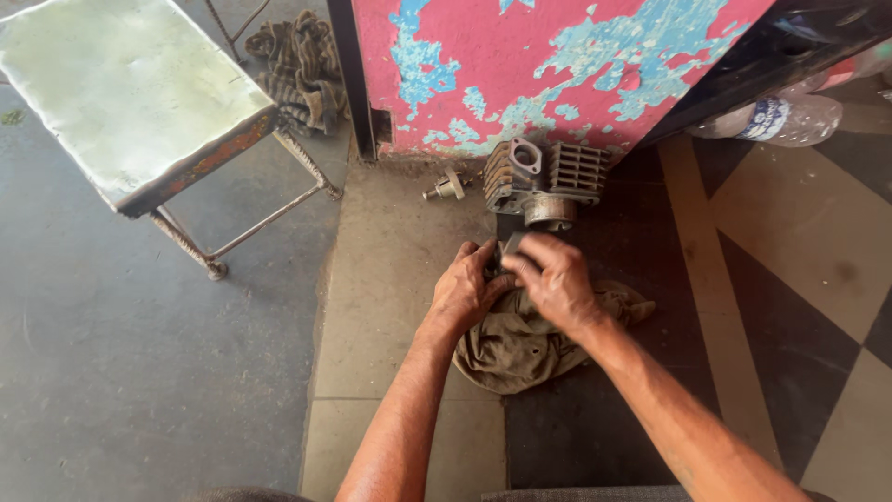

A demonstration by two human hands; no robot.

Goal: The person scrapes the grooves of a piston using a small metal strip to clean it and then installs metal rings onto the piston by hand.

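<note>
My left hand and right hand pinch a small, stiff-looking metal part over a soft rag; I judge it greasy, best gripped at its edges

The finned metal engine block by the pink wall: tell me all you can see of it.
The engine block is a grimy grey-brown casting that looks like metal. It has rows of cooling fins along its sides, a flange with a round port on top, and a round sleeve sticking out of its near face. It sits on the floor close to the chipped pink wall, beside a small fitting. Neither hand touches it; both are nearer the camera, over a rag.
</note>
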